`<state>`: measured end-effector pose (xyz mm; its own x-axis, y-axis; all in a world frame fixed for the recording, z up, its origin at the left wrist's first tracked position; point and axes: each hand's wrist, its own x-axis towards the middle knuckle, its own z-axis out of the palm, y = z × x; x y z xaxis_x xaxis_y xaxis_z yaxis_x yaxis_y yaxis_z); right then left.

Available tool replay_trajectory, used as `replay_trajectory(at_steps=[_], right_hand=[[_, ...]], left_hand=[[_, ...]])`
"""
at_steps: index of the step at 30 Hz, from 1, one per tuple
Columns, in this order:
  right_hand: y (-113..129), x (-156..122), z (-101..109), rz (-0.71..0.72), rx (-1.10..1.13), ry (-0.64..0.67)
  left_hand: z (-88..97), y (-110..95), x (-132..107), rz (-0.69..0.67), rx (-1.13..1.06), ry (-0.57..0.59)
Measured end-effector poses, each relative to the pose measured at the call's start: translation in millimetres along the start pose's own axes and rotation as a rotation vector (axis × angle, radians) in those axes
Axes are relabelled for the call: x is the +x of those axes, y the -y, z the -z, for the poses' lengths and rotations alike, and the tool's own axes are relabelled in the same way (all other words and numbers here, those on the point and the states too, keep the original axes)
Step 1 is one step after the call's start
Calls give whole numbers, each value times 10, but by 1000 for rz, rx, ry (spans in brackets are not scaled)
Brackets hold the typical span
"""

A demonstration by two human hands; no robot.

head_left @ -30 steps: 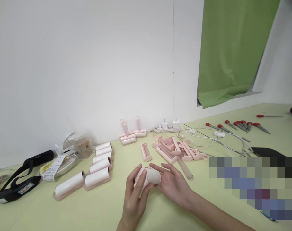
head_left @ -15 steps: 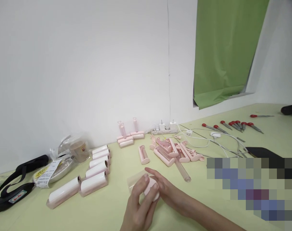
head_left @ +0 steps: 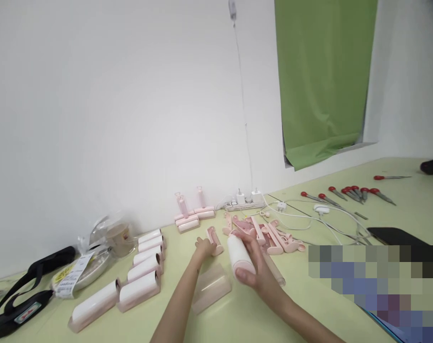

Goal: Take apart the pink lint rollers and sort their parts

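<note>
My right hand (head_left: 257,269) is closed around a white lint roller refill (head_left: 238,255), held tilted above the table. Further left, my left hand (head_left: 205,247) has its fingers at the near left side of a pink lint roller holder (head_left: 214,239), which still rests on the table; part of the grip is hidden. A clear plastic cover (head_left: 212,288) lies between my forearms. Behind the refill is a pile of pink lint roller parts (head_left: 273,233), and a clear tube (head_left: 274,271) sticks out from it, partly covered by my right hand.
White rolls in clear covers (head_left: 141,288) line the left side, near a bagged food container (head_left: 91,267) and a black strap (head_left: 34,267). Small lint rollers (head_left: 187,222) stand by the wall. A power strip (head_left: 245,205), cables and red-handled screwdrivers (head_left: 352,193) lie at the back right.
My left hand has left the roll and reached forward to the pink holder. My right hand now has the refill alone. The clear cover lies on the table.
</note>
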<state>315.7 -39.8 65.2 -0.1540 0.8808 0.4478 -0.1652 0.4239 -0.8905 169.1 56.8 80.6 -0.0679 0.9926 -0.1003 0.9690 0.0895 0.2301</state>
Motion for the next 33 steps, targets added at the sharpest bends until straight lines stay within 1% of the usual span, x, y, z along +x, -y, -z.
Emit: replay_trajectory(at_steps=[2, 4, 6, 8, 10, 11, 13, 14, 15, 16, 17, 18, 19, 20, 22, 25, 27, 30, 33], right_hand=[[-40, -3, 1, 21, -13, 18], [-83, -3, -1, 22, -12, 27], [-119, 6, -1, 13, -5, 27], [-133, 21, 5, 14, 0, 22], [-118, 36, 19, 43, -2, 18], [-99, 40, 27, 65, -6, 23], [-46, 31, 44, 110, -15, 62], [-17, 17, 49, 130, -22, 96], [10, -3, 52, 150, -29, 137], [34, -26, 50, 172, -41, 179], [53, -52, 46, 189, -63, 217], [66, -78, 38, 199, -94, 248], [73, -102, 27, 199, -127, 272], [75, -121, 16, 187, -154, 292], [69, -145, -7, 139, -166, 322], [49, -155, -34, 77, -95, 371], [38, -157, -46, 59, -61, 394], [32, -160, -47, 54, -59, 414], [44, -145, -14, 54, -77, 427]], left_hand=[[-97, 14, 76, 10, -77, -52], [-140, 61, 87, 6, -170, -132], [-117, 115, 59, -13, -247, -226], [-46, 153, -2, -39, -326, -309], [38, 168, -118, -62, -397, -348], [72, 167, -206, -82, -456, -344], [107, 153, -449, -139, -690, -276], [103, 140, -599, -177, -920, -192], [86, 124, -759, -193, -1147, -85], [59, 104, -920, -179, -1305, 32], [26, 82, -1072, -155, -1415, 138], [-11, 58, -1206, -140, -1490, 216], [-48, 36, -1315, -123, -1546, 257], [-83, 18, -1397, -107, -1591, 273], [-147, -4, -1480, -69, -1664, 240], [-228, -9, -1482, -23, -1719, 175], [-276, -14, -1479, -33, -1718, 129], [-336, -41, -1507, -71, -1673, 97], [-380, -48, -1508, -115, -1702, 40]])
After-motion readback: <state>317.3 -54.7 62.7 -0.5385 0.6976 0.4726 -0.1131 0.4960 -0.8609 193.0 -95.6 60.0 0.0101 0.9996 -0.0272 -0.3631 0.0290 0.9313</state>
